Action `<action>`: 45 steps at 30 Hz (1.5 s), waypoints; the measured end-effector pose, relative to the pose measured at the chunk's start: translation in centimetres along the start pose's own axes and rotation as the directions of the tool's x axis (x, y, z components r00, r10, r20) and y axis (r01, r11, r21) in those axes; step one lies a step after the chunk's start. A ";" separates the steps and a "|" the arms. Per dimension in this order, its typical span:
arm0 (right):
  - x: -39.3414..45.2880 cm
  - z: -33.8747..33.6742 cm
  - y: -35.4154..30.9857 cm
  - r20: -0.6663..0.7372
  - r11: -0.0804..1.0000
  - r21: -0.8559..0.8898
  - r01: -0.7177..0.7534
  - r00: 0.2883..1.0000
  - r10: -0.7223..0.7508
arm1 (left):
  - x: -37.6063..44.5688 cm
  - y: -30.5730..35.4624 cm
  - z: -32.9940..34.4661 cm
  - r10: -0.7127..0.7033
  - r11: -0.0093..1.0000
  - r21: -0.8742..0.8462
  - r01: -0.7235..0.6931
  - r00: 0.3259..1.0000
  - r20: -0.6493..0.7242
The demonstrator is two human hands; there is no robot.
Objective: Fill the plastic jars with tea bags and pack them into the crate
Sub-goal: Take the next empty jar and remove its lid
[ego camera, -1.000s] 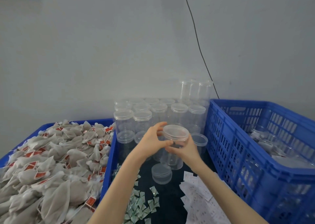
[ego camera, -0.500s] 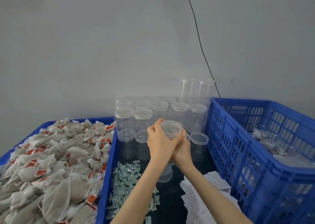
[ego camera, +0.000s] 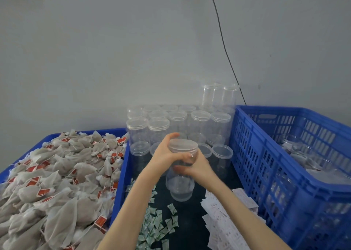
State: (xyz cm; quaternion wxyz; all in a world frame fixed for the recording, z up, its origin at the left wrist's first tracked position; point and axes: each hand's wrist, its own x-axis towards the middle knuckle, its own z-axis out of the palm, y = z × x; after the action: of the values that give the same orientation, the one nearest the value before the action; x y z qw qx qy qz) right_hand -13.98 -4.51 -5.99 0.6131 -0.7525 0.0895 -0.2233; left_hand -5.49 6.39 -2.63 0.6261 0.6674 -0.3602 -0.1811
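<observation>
Left hand (ego camera: 164,153) curling fingers round clear flat lid (ego camera: 183,145) atop clear cylindrical plastic jar (ego camera: 180,181). Right hand (ego camera: 197,166) wrapping fingers round jar body just under lid, holding it upright above dark worktop (ego camera: 190,217). Jar sitting in front of cluster of empty lidded clear jars (ego camera: 178,120). Heap of beige tea bags with red tags (ego camera: 57,177) lying in blue tray (ego camera: 121,179) at left. Blue slotted plastic crate (ego camera: 266,154) standing at right, contents hard to make out. Small green sachets (ego camera: 157,223) and white paper slips (ego camera: 224,225) lying scattered on worktop.
</observation>
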 end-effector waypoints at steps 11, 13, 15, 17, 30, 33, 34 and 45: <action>-0.5 -1.9 2.1 -0.056 0.989 -0.068 -0.128 0.991 0.124 | -0.1 -1.3 0.8 -0.080 0.986 0.150 0.075 0.996 0.025; -1.0 -3.4 1.9 0.080 0.992 0.048 -0.116 0.991 0.111 | 0.1 -1.2 -1.0 -0.061 0.991 0.123 0.043 0.987 0.148; -1.5 -3.6 1.4 0.123 0.994 0.030 -0.101 0.988 0.097 | 0.2 -1.2 -2.1 -0.043 0.997 0.072 0.028 0.977 0.208; -1.8 -3.2 1.4 0.133 0.996 0.019 -0.087 0.988 0.084 | 0.1 -1.6 -2.4 -0.044 0.998 -0.033 0.057 0.952 0.303; -1.2 0.3 2.8 -0.333 0.939 -0.318 -0.134 0.943 0.022 | -1.1 -2.6 5.0 0.078 0.952 0.306 0.033 0.936 -0.343; -1.5 -0.5 3.0 -0.276 0.945 -0.291 -0.147 0.959 0.064 | -0.9 -2.6 4.0 0.051 0.911 0.410 0.048 0.972 -0.228; -1.6 -1.0 3.1 -0.244 0.955 -0.255 -0.155 0.965 0.092 | -0.7 -2.5 3.2 0.013 0.911 0.411 0.037 0.993 -0.119; -2.7 -0.8 3.9 -0.180 0.900 -0.435 -0.023 0.982 -0.062 | -0.1 -2.0 2.3 0.019 0.933 0.358 0.036 0.989 -0.149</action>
State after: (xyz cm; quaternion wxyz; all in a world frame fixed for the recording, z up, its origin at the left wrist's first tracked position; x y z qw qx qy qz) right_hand -16.17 -5.05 -10.25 0.4158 -0.8466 0.1874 -0.2743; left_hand -6.67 4.76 -4.98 0.5177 0.7841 -0.3362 -0.0642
